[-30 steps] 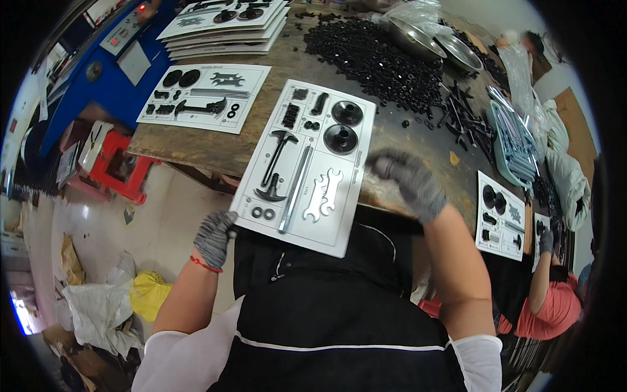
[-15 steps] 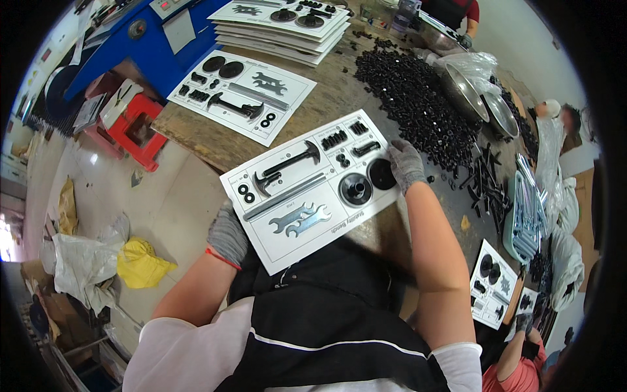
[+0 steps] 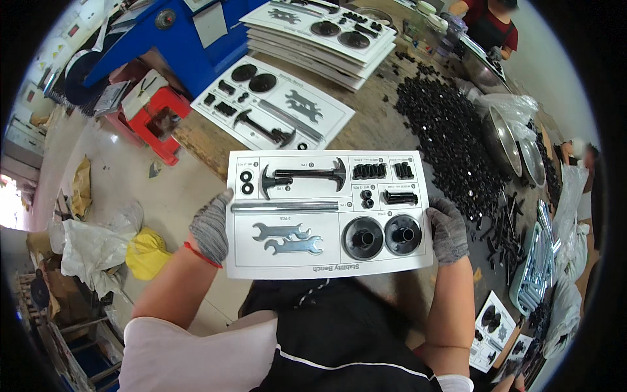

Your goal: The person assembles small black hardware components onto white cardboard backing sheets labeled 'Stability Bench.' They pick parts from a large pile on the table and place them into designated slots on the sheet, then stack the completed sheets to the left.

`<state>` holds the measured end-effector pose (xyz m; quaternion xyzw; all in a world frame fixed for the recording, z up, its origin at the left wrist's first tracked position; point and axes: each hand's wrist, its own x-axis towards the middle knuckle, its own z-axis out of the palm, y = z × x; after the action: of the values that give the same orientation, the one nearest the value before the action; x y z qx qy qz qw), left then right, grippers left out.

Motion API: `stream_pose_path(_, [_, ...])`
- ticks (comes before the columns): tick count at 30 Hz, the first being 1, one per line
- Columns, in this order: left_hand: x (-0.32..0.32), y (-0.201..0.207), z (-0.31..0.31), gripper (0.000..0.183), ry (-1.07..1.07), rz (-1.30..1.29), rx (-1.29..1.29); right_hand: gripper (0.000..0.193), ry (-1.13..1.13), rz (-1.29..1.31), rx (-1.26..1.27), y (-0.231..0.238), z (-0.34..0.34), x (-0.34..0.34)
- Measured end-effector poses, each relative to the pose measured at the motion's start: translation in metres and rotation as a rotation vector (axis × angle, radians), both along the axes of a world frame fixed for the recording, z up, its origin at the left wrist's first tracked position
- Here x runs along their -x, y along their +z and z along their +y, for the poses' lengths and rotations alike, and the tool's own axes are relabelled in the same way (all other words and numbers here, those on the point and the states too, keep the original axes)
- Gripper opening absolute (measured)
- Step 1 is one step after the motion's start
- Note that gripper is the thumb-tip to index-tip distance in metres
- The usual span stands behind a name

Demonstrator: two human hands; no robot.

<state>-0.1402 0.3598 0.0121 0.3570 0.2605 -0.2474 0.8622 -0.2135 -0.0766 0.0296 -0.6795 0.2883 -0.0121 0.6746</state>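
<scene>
My left hand and my right hand, both in grey knit gloves, grip opposite short edges of a white parts card. The card is up in front of me, above my lap and the table's near edge. Fixed on it are two open-end wrenches, a long silver bar, black T-shaped pieces, two round black discs, two small black rings and groups of short black fasteners. My fingers behind the card are hidden.
On the wooden table lie another parts card, a card stack and a heap of black fasteners. Metal bowls and a tray of silver rods stand right. A red stool is left; a co-worker is far right.
Both hands have turned the card from a slant to nearly level and raised its face toward me. My view has shifted slightly, and the grip stays on both edges.
</scene>
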Motion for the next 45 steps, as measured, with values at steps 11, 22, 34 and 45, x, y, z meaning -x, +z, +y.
stream_pose_path(11, [-0.233, 0.069, 0.024, 0.044, -0.234, -0.344, -0.772, 0.021, 0.138, -0.05, -0.211, 0.0, 0.092, -0.104])
stream_pose_path(22, [-0.392, -0.007, 0.071, 0.057, -0.577, -0.867, -1.742, 0.017, 0.231, 0.103, -0.239, -0.028, 0.143, -0.167])
stream_pose_path(34, [-0.423, -0.029, 0.104, 0.05, -0.015, -0.99, -1.531, 0.026, 0.447, 0.043, -0.074, -0.005, 0.106, -0.109])
stream_pose_path(45, [-0.07, 0.039, -0.278, 0.06, -0.805, -1.834, -0.772, 0.033, -0.572, -0.222, 0.742, 0.027, -0.054, 0.185])
